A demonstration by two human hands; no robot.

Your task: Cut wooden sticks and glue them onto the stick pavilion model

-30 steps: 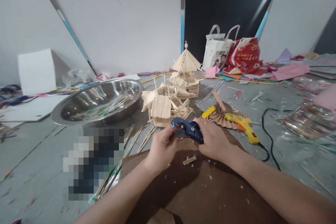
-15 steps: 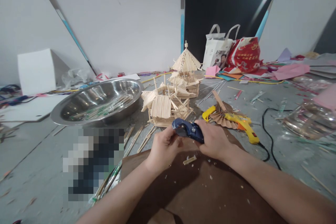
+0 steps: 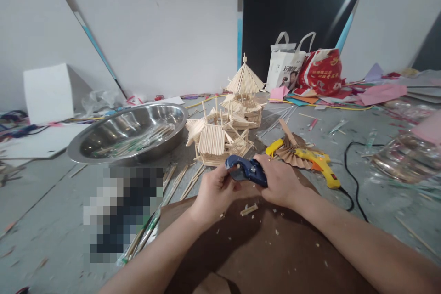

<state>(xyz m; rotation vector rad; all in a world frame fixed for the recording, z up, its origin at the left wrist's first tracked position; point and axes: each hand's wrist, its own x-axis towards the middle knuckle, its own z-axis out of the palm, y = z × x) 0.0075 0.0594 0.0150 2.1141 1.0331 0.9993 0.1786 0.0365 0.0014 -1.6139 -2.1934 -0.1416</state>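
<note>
A blue hand-held pipe cutter [image 3: 255, 171] is gripped in my right hand [image 3: 283, 181], its hooked jaw pointing left. My left hand [image 3: 216, 193] is closed right at that jaw, thumb and fingers pinched together; whatever sits between them is hidden. Short cut pieces of wooden stick [image 3: 249, 210] lie below my hands on a brown sheet [image 3: 275, 257], among small chips. Just beyond my hands stands a model pavilion of pale wooden sticks [image 3: 211, 140], with a pointed-roof tower [image 3: 244, 80] behind it.
To the left is a steel basin [image 3: 77, 151] holding bagged sticks. A yellow glue gun [image 3: 319, 163] with a black cord lies at right, against a folded brown paper fan [image 3: 292, 154]. Loose sticks [image 3: 193, 181] lie left of the sheet. Bags [image 3: 320, 73] stand at the back.
The cutter has tilted slightly, and the gap in its jaw looks a little wider. Both hands stay in nearly the same place.
</note>
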